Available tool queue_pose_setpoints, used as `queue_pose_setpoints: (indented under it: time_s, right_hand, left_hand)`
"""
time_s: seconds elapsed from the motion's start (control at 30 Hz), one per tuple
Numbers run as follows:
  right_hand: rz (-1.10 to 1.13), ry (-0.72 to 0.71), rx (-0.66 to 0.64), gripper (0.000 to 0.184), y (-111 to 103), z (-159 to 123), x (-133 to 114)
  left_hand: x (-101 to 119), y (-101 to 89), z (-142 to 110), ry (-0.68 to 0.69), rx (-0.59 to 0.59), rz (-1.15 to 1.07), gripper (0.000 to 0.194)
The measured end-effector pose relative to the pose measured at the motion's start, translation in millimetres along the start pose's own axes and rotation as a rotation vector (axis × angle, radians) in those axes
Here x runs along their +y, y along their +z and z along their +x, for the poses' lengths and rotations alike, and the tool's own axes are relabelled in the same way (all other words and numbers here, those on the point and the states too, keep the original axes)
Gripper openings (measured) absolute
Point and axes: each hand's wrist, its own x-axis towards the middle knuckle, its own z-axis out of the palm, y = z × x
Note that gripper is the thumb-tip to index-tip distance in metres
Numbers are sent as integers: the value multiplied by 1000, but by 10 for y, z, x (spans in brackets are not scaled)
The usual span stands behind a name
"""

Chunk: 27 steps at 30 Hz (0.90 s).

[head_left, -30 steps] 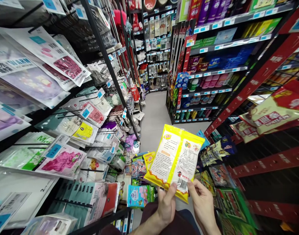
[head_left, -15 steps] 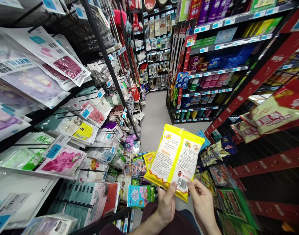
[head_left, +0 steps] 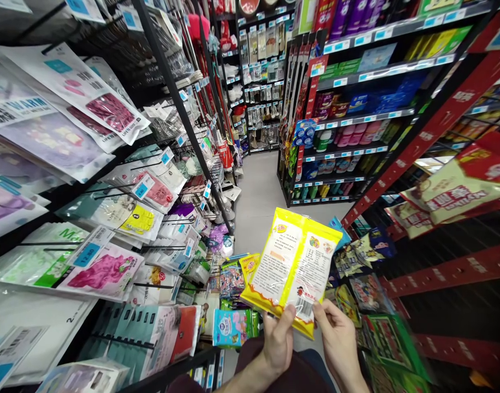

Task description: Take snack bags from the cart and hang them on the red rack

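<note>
Around us, black racks [head_left: 181,109] crowd a pale grey floor [head_left: 258,185]; the shelves [head_left: 340,155] ahead carry blue-and-white tags [head_left: 383,34] along their front edges, and red strips [head_left: 420,142] line the right side.

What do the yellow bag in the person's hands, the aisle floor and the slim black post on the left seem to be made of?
Yellow bag: glossy printed plastic film, likely, given its sheen and creased lower edge.
Floor: smooth, pale grey, perhaps tile; the material is unclear.
Black post: probably painted metal, being slim, straight and evenly dark.

Bright middle, stretched edges; glints on yellow packet [head_left: 291,268]
</note>
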Motion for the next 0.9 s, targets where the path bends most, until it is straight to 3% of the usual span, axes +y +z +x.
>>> queue_pose_setpoints:
  time_s: [0.4,0.9]
  right_hand:
    - [-22,-23,-1,38,-9,23,95]
    - [-24,-31,-5,35,-30,10,115]
  left_hand:
    - [-40,-53,0,-1,1,-40,74]
    - [-51,-59,0,1,-6,-28,71]
